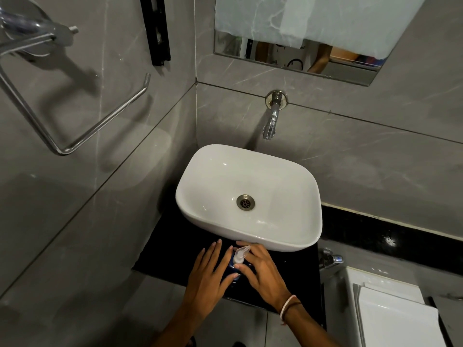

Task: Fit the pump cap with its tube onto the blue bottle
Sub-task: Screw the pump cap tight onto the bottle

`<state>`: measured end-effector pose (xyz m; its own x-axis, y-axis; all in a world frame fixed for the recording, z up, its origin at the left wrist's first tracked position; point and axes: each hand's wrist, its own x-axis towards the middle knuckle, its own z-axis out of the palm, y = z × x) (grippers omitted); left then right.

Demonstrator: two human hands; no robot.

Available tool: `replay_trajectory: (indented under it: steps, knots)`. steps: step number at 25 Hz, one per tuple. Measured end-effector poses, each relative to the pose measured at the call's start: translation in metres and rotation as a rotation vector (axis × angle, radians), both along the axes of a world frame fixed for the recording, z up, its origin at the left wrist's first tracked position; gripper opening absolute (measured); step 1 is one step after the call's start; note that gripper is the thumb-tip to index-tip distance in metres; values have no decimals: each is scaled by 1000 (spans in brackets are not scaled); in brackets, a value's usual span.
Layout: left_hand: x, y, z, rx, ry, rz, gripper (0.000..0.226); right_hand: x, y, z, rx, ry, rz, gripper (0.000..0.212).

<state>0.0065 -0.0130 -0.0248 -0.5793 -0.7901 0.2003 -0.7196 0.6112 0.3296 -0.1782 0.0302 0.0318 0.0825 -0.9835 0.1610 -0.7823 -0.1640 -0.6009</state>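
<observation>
The blue bottle (231,267) stands on the black counter (165,256) just in front of the basin. A clear pump cap (240,255) sits on its top, nozzle pointing toward the basin; its tube is hidden. My left hand (209,276) wraps the bottle's left side with fingers spread along it. My right hand (263,270) covers the right side, thumb and fingers closed around the pump's collar. Most of the bottle is hidden between my hands.
A white basin (218,221) sits behind the bottle, with a wall tap (271,121) above it. A chrome towel ring (82,136) hangs on the left wall. A toilet cistern (390,316) and a small tap (330,259) stand at the right.
</observation>
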Motion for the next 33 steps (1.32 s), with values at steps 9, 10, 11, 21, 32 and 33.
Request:
replay_trajectory:
  steps: [9,10,11,21,32,33]
  knots:
    - [2,0,6,1,-59,3,65,-11,4,13,40,-99,-149,68]
    - [1,1,7,4,-65,10,65,-15,6,18,47,-144,-166,77]
    - [1,1,7,2,-71,12,66,-18,7,25,49,-155,-150,79]
    - [-3,1,12,-33,-102,-7,65,9,-22,66,147,377,39,23]
    - [-2,0,11,-11,-161,-23,67,-11,-25,70,385,-56,23,26]
    - [-2,0,11,-8,-154,-23,67,-7,-25,71,351,41,53,25]
